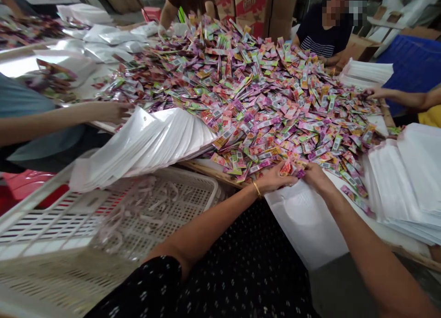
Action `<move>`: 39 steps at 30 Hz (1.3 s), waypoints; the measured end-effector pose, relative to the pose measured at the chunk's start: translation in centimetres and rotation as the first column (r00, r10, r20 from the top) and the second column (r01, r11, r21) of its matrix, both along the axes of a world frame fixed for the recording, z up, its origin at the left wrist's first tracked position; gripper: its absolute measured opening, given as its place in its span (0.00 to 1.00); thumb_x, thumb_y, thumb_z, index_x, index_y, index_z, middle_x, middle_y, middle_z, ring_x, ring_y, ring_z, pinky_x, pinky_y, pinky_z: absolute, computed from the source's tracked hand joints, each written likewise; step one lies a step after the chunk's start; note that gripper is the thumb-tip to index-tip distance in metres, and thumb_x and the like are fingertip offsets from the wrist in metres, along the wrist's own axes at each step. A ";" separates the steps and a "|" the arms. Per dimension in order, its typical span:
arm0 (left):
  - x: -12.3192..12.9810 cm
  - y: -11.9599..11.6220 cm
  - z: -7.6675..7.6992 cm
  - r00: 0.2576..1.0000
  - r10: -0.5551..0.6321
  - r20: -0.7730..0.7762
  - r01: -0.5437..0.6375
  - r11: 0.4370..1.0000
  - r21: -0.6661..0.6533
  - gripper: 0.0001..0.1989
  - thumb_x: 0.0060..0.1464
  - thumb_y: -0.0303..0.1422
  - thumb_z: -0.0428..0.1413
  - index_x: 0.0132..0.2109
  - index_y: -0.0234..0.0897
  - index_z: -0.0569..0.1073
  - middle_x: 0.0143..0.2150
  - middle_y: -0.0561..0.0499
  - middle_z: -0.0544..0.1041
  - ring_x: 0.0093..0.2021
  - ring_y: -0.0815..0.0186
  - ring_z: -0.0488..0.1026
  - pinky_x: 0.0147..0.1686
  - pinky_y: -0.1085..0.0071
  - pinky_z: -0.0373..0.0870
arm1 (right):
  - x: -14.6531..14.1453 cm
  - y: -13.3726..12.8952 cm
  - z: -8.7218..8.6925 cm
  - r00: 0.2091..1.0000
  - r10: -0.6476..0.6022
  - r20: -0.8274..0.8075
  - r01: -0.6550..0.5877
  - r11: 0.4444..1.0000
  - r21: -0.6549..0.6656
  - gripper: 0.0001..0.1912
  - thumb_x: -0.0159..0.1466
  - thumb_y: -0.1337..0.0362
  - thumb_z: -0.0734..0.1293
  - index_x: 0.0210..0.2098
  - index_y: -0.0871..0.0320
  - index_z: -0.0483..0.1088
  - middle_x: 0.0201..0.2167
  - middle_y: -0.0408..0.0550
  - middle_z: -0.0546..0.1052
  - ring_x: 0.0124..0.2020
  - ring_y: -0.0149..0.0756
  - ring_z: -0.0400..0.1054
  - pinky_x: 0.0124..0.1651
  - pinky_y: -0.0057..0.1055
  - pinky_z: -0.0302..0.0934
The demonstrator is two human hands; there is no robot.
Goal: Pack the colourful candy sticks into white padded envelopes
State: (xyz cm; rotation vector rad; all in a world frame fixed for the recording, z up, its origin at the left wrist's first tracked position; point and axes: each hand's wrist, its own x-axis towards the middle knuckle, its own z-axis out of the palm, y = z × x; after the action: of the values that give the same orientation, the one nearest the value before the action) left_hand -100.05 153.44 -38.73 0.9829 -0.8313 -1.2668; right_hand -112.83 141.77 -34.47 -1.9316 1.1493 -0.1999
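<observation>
A big heap of small colourful sachets [248,93] covers the table. My left hand [275,176], with a gold bangle at the wrist, is closed on a few sachets [286,167] at the heap's near edge. My right hand [315,175] meets it there, fingers curled on the same small bunch. Both hands hover over the mouth of a white bag [306,221] that hangs off the table edge toward my lap.
A fanned stack of white bags [148,143] lies left of my hands above a white plastic crate [103,226]. More white bags [409,180] are piled at right. Other people's arms reach in from the left [69,118], right [403,97] and far side.
</observation>
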 end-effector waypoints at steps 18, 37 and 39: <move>3.7 0.8 11.9 0.731 0.288 0.619 -0.149 0.952 -0.266 0.21 0.42 0.34 0.67 0.45 0.32 0.77 0.39 0.46 0.80 0.39 0.60 0.76 0.43 0.67 0.70 | 2.5 5.5 9.4 0.679 -0.115 0.725 0.468 0.828 -0.307 0.14 0.59 0.54 0.68 0.29 0.59 0.72 0.25 0.40 0.70 0.29 0.28 0.61 0.36 0.28 0.57; 5.2 -1.3 20.3 0.548 0.301 0.780 -0.023 0.938 -0.346 0.09 0.46 0.35 0.63 0.28 0.34 0.74 0.27 0.52 0.70 0.46 0.58 0.74 0.44 0.73 0.65 | 3.0 6.6 11.6 0.371 -0.046 0.928 0.578 0.794 -0.191 0.12 0.61 0.56 0.67 0.29 0.58 0.68 0.28 0.41 0.69 0.32 0.30 0.65 0.42 0.33 0.63; 4.9 -1.3 19.2 0.490 0.190 0.851 0.059 0.967 -0.250 0.11 0.37 0.31 0.67 0.24 0.35 0.72 0.23 0.53 0.67 0.41 0.58 0.73 0.43 0.71 0.65 | 2.3 6.6 9.3 0.423 -0.174 0.889 0.565 0.818 -0.109 0.13 0.59 0.54 0.68 0.28 0.58 0.68 0.26 0.40 0.67 0.29 0.29 0.62 0.37 0.30 0.60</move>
State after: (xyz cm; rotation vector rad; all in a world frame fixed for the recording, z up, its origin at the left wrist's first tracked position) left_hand -95.14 152.15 -19.58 1.4522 -1.6843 -0.4687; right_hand -110.53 148.37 -25.20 -1.4579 0.8264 -1.5958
